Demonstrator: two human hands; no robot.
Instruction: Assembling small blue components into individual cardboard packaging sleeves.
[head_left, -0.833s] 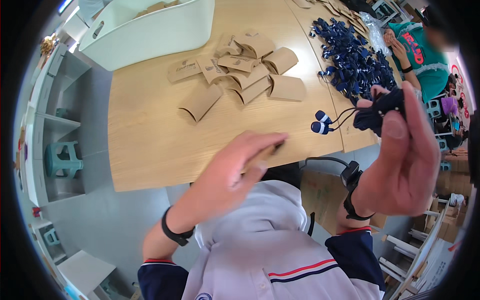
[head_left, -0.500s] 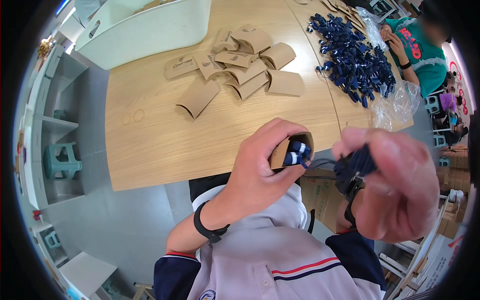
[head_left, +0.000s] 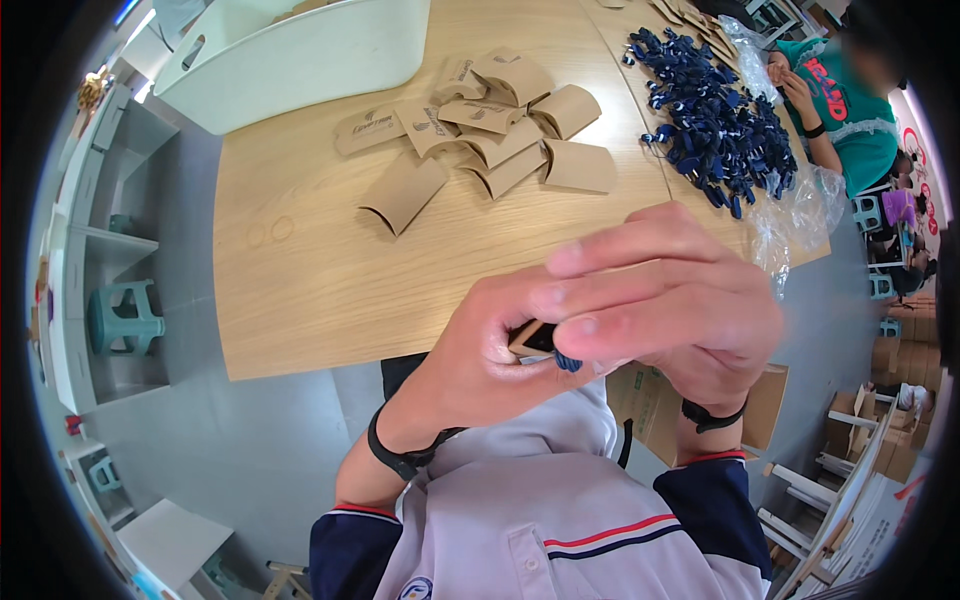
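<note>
Wrapped in my left hand [head_left: 490, 350] is a small brown cardboard pillow box [head_left: 530, 338], its mouth facing up toward me. My right hand [head_left: 670, 300] reaches across that mouth, with its fingers bent over it. Under those fingers a bit of a navy cord bundle [head_left: 568, 362] shows at the box's edge. Most of the bundle and the inside of the box are hidden by my right hand. Ahead on the wooden table [head_left: 290, 310] lies a loose heap of similar brown pillow boxes [head_left: 405, 195].
A white plastic bin [head_left: 300, 75] stands at the far left of the table. Many navy cord bundles [head_left: 715, 125] are piled at the far right beside clear plastic bags [head_left: 800, 215]. Another person in a green shirt [head_left: 850, 110] sits beyond them.
My right hand has moved left with the cord bundle, from beside the box to its mouth. The two bundles seen inside the box are now covered.
</note>
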